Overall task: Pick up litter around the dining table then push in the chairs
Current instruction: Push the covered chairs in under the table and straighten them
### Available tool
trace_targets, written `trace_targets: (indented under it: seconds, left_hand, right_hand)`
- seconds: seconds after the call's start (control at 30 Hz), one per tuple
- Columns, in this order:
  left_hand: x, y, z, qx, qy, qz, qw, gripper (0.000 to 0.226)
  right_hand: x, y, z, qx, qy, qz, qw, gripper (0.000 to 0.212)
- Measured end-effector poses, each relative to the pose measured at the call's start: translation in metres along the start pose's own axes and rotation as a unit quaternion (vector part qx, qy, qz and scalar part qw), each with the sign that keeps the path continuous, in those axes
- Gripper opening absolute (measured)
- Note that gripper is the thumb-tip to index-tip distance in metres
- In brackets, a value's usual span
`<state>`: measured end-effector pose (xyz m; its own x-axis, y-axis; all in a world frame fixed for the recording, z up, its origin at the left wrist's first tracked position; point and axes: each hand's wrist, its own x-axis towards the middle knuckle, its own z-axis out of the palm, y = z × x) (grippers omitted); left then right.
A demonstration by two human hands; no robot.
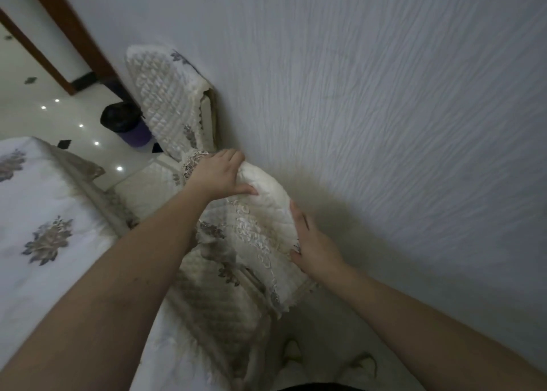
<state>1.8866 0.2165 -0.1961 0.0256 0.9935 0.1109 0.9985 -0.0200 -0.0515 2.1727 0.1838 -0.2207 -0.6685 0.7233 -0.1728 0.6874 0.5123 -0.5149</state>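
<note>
Both hands hold the top of the near chair's backrest, which stands between the wall and the covered surface. The left hand grips the far end of the top edge, fingers curled over the back and thumb laid along the front. The right hand grips the near end, fingers wrapped behind the edge and thumb pressed to the fabric. The backrest has a rounded top and wears a cream quilted cover, soft and padded, stitched in a diamond grid with a band of raised looped embroidery and grey-brown floral motifs; a fringed hem hangs at its lower edge. The seat below carries the same quilted cloth.

A second chair stands further along, its rounded back in matching cream quilting, just beside the wall, which is white with a rough, streaked plaster texture. On the left the surface is draped in a white cloth with grey-brown flower patterns and a fringed border. Beyond it, a purple bin lined with a black bag stands on the glossy white tiled floor. No writing or labels can be read.
</note>
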Motion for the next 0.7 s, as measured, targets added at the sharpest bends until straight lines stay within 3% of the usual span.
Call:
trace_targets:
  seconds: [0.37,0.53,0.7]
  left_hand:
    - [-0.034,-0.045,0.003,-0.061,-0.05,-0.093,0.993,0.093]
    - [-0.038,-0.038,0.006,-0.055,-0.05,-0.111,0.991,0.093]
    - [-0.051,-0.012,0.013,-0.077,-0.049,-0.204,0.975,0.084]
  right_hand:
    - [0.028,-0.038,0.011,-0.028,-0.035,-0.047,0.998,0.108]
    - [0.035,-0.033,0.012,-0.035,-0.041,-0.055,0.997,0.107]
    - [0.049,-0.025,0.011,-0.025,-0.044,-0.075,0.996,0.103]
